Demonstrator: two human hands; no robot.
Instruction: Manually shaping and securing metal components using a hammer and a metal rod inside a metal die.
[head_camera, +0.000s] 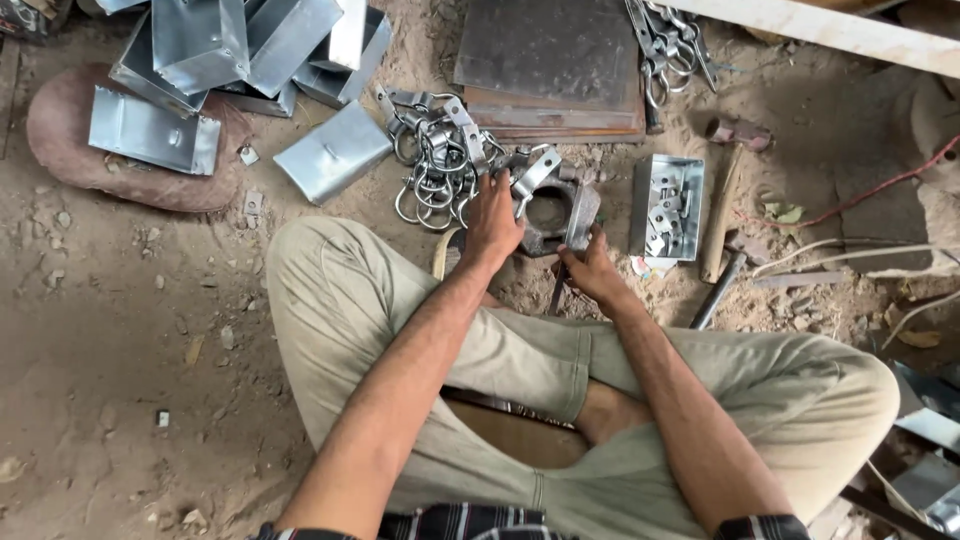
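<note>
- The left hand (493, 218) lies palm-down, fingers curled over a bent metal clip (533, 172) on top of the heavy ring-shaped block (549, 212), which sits on the dirt in front of the crossed legs.
- The right hand (590, 268) pinches a flat metal strip (582, 215) against the block's right side, fingers nearly closed.
- A heap of wire-ring clips (438, 160) lies just left of the block; a small metal tray (667, 206) sits to its right.

You sit on sandy dirt floor (120, 340); on it: folded metal boxes (240, 50), ring clamps (435, 160), rusty plates (550, 60), hammer (722, 195).
</note>
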